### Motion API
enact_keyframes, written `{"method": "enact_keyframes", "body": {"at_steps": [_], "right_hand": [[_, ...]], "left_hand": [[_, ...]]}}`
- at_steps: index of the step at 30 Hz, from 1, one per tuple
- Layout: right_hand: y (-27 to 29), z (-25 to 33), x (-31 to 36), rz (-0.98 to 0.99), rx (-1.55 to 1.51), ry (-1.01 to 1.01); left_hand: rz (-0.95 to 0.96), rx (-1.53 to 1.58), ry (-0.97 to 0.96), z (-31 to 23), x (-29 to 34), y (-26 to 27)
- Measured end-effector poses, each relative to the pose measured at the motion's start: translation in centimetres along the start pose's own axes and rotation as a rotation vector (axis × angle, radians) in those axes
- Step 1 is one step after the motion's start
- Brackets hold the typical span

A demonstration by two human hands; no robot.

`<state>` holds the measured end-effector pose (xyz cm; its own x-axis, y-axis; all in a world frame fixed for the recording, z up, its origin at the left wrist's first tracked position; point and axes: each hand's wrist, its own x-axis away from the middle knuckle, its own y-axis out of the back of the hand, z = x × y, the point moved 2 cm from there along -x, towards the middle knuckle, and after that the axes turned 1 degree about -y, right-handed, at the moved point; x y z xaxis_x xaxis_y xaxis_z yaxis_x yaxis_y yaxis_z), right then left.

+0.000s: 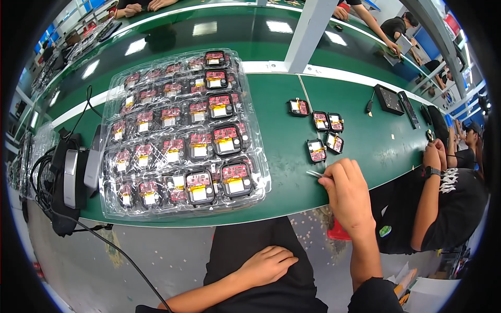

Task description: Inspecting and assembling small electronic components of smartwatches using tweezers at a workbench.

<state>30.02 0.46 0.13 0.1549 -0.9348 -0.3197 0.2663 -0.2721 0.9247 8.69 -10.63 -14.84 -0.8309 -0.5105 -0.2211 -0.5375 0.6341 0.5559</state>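
My right hand [347, 193] is raised at the green table's front edge, its fingers pinched round a pair of thin, pale tweezers [313, 173] whose tips point left. Just beyond the tips lie several square black watch cases [316, 151] with red circuit boards and yellow strips inside, loosely grouped on the tabletop. My left hand [269, 265] rests on my thigh, fingers stretched out and holding nothing. To the left, a stack of clear plastic trays [261, 177] carries many more such cases, with a column of them [236, 179] along its right side.
A green conveyor [172, 39] runs behind the table, with a grey metal post [308, 36] at its near edge. Black cables and a silver-black device [73, 180] sit at far left. A dark box [389, 99] lies back right. A co-worker [443, 198] sits close on my right.
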Motion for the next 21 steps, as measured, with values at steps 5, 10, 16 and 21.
{"method": "enact_keyframes", "body": {"at_steps": [5, 10, 16, 21], "right_hand": [[-0.2, -0.7, -0.5, -0.184, -0.215, -0.1], [-1.8, 0.5, -2.1, -0.162, -0.007, -0.223], [-1.9, 0.7, -1.0, -0.23, -0.222, -0.143], [-1.4, 3.8, 2.1, -0.148, -0.808, 0.095]], "left_hand": [[-0.022, 0.012, -0.002, -0.2, -0.2, -0.1], [-0.126, 0.22, 0.049, -1.0, -0.7, 1.5], [-0.467, 0.423, 0.169, -3.2, -2.1, 6.8], [-0.924, 0.882, 0.15, -4.1, -2.7, 8.5]]}}
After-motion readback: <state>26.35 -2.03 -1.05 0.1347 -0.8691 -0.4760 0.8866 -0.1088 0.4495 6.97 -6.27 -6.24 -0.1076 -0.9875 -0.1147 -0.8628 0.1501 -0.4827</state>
